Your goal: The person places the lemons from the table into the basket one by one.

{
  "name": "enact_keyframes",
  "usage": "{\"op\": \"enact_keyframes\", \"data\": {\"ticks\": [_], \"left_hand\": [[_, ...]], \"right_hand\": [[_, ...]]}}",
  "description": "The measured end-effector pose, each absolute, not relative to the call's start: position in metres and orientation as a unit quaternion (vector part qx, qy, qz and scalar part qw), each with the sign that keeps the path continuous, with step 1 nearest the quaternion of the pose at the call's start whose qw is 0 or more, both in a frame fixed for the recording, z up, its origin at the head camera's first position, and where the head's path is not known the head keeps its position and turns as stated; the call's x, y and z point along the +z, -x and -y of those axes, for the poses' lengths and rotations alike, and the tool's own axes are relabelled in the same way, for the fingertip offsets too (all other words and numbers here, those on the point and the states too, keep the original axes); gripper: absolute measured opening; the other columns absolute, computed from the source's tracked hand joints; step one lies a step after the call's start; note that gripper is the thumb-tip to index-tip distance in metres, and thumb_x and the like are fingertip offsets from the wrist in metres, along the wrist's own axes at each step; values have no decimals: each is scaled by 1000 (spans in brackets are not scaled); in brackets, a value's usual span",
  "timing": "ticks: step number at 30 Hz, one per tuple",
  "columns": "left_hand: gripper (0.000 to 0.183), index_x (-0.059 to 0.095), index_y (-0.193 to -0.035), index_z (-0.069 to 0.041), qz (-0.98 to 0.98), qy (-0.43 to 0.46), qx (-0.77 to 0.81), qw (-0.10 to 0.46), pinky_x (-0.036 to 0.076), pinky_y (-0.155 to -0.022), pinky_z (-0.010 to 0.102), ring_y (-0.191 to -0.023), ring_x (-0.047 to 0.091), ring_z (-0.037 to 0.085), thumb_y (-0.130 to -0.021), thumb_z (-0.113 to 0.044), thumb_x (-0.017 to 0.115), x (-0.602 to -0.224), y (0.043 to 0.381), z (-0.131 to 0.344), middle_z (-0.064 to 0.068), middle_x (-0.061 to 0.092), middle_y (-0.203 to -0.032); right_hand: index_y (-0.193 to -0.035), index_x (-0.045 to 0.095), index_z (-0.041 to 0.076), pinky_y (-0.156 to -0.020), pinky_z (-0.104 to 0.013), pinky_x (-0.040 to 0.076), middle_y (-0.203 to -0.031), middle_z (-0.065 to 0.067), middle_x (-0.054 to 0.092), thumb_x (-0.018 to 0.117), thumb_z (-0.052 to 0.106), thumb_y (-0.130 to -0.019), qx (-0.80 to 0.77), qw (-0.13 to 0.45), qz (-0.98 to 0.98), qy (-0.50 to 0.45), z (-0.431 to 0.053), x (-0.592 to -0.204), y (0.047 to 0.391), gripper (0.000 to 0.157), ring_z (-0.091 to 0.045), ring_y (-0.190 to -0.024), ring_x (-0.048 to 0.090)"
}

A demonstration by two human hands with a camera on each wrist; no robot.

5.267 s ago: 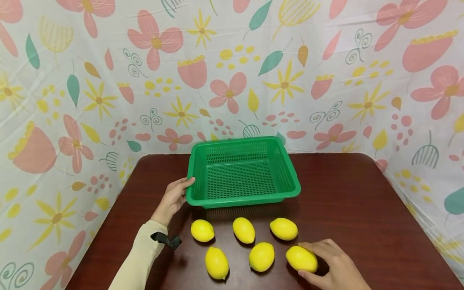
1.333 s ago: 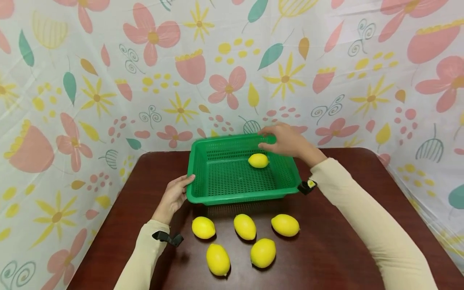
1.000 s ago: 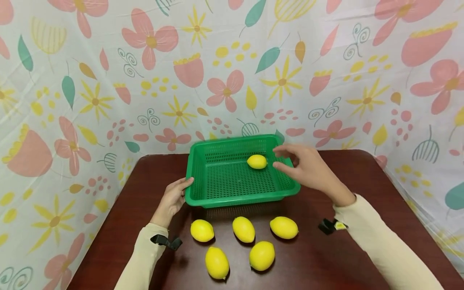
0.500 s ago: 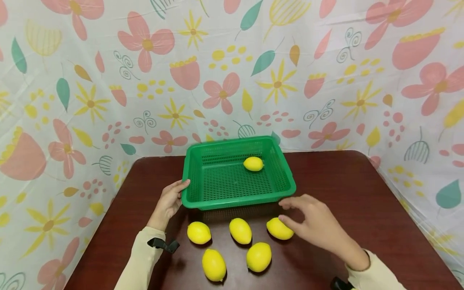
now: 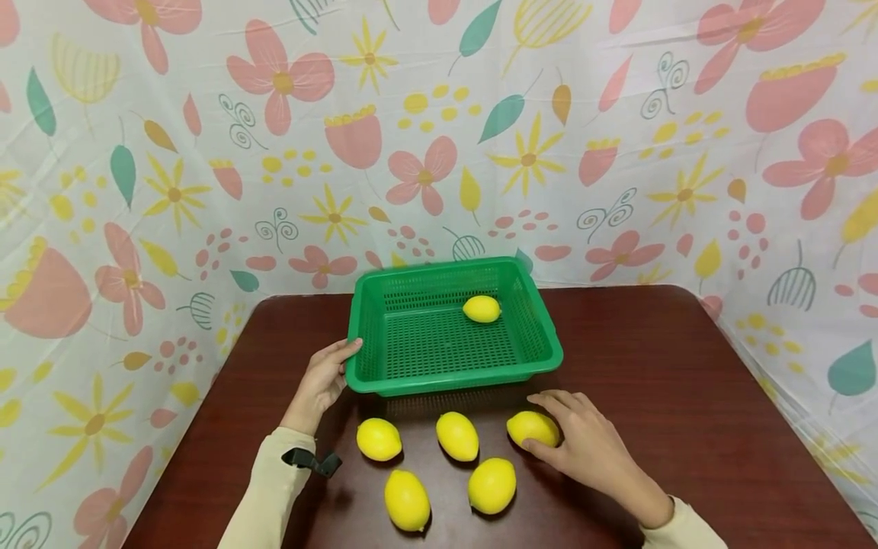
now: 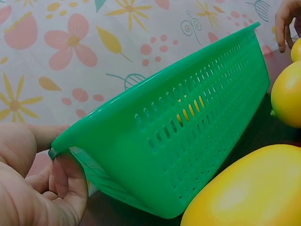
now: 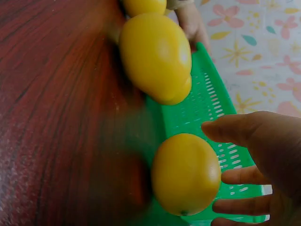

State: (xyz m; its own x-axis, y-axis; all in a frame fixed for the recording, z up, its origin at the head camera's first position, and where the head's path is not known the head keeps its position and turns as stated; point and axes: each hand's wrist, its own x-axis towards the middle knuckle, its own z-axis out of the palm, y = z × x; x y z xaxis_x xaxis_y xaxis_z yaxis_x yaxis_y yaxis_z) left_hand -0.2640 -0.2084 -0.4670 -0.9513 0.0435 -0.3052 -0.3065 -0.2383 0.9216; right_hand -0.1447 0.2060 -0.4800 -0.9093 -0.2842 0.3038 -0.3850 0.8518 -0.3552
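Observation:
My left hand [image 5: 321, 385] grips the left rim of a green perforated plastic basket [image 5: 453, 380], thumb above and fingers curled under, as the left wrist view shows. Inside the basket, towards its back right, lies one lemon [image 5: 482, 309]. My right hand [image 5: 591, 442] is around the right side of the back-row right lemon [image 5: 532, 429]. In the right wrist view its thumb stands off that lemon [image 7: 186, 174], with the fingers alongside; whether the fingertips touch cannot be told. Left of it in the back row are two lemons, a middle one [image 5: 457, 436] and a left one [image 5: 379, 439].
Two more lemons, one at front left [image 5: 407, 500] and one at front centre [image 5: 491, 486], lie nearer the person on the dark red-brown table [image 5: 686, 396]. A flower-printed cloth [image 5: 425, 91] hangs behind the table and along its sides.
My right hand has put the front-right lemon into the basket, let go, and come back down to the back-row right lemon. The left hand has kept its hold on the basket rim.

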Motion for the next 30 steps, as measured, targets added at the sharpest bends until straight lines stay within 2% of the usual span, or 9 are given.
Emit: {"op": "enact_keyframes", "data": {"ticks": [10,18,30], "left_hand": [[51,49,-146,0,-613,103,775,113,60,-81,26,-83,71,9,-103,-22,66,-467,264,208,2,71,-103],[54,47,-147,1,-610,102,778,112,61,-81,26,-82,72,8,-103,-22,66,-467,264,209,1,72,-101],[53,49,-145,1,-617,105,772,111,60,-79,25,-81,70,9,-102,-23,67,-466,266,210,0,71,-100]], "right_hand": [[-131,68,18,-74,-48,58,-121,-5,70,89,50,-74,205,92,962,-153,-206,-490,146,68,-28,-104,63],[-119,74,18,-68,-37,52,-109,1,73,90,48,-73,203,100,961,-158,-206,-493,145,57,-18,-91,59],[-117,75,17,-62,-28,45,-103,5,73,89,49,-76,245,97,953,-148,-211,-492,147,53,-11,-84,54]]}}
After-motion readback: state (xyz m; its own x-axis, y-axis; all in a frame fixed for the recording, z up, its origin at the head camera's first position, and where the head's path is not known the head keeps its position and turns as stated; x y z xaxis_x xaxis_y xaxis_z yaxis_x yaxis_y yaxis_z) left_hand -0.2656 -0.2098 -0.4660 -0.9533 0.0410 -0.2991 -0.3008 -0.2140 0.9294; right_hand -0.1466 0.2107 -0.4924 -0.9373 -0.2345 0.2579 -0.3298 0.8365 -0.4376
